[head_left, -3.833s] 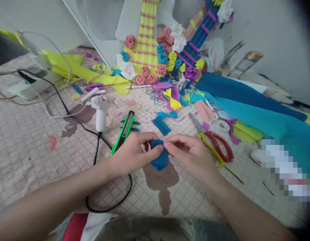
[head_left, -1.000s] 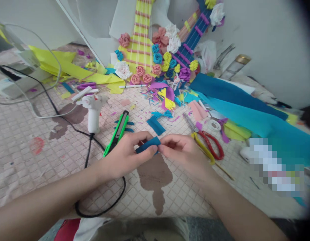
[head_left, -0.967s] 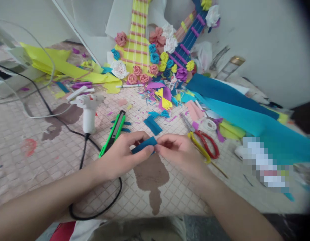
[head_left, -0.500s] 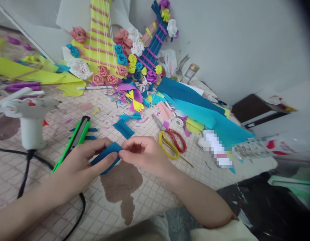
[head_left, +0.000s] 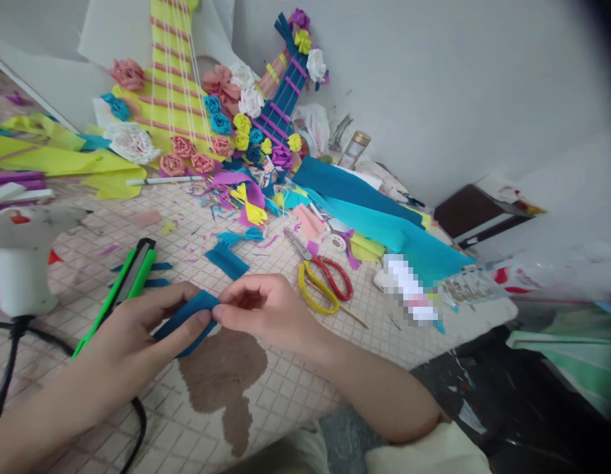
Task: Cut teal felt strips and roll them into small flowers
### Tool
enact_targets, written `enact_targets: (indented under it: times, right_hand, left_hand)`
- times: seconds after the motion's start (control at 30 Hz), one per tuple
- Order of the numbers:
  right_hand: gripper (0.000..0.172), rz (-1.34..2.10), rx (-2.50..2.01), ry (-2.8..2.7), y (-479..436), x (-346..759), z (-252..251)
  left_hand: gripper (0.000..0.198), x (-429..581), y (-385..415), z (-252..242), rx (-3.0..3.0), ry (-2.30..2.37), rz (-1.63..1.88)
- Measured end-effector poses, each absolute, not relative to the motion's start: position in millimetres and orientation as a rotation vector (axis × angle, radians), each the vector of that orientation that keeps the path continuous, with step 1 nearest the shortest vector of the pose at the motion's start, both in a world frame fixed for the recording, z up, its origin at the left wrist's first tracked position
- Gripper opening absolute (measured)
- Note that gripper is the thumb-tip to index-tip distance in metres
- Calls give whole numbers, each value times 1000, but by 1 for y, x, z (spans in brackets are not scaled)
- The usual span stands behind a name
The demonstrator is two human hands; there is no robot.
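A folded strip of dark blue paper [head_left: 189, 314] is between my two hands, above the tiled tabletop. My left hand [head_left: 152, 329] grips it between thumb and fingers along its length. At the strip's right end, the thumb and index finger of my right hand [head_left: 261, 309] pinch its corner. Just beyond the hands lies another dark blue piece [head_left: 227, 261], beside a light blue twisted piece [head_left: 241, 237]. A green box cutter [head_left: 122, 283] lies next to my left hand, partly behind it.
A white glue gun [head_left: 24, 263] with a black cord stands at the left. Red and yellow-handled scissors [head_left: 325, 283] lie right of my right hand. Paper guitars with flowers [head_left: 172, 85] stand at the back, and blue sheets [head_left: 384, 224] spread to the right.
The whole view has shifted, so most things appear further left. Both hands still hold the blue strip, with little change in their grip.
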State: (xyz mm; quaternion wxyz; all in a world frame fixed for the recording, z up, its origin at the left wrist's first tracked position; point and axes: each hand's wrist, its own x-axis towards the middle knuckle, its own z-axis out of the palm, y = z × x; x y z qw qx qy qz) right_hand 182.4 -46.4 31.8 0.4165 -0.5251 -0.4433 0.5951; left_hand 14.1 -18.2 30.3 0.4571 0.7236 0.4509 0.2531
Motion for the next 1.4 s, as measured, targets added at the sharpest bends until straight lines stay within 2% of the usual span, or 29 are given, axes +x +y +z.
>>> enact_targets:
  times: [0.37, 1.07, 1.4]
  right_hand:
    - [19, 1490, -1277, -1103, -46, 182, 30]
    - [8, 1403, -1305, -1241, -49, 183, 28]
    - [9, 1352, -1358, -1375, -49, 182, 30]
  left_hand:
    - [24, 2, -7, 9, 1939, 1014, 513]
    - [20, 12, -14, 27, 1840, 901, 670]
    - [20, 13, -15, 26, 1743, 875, 716]
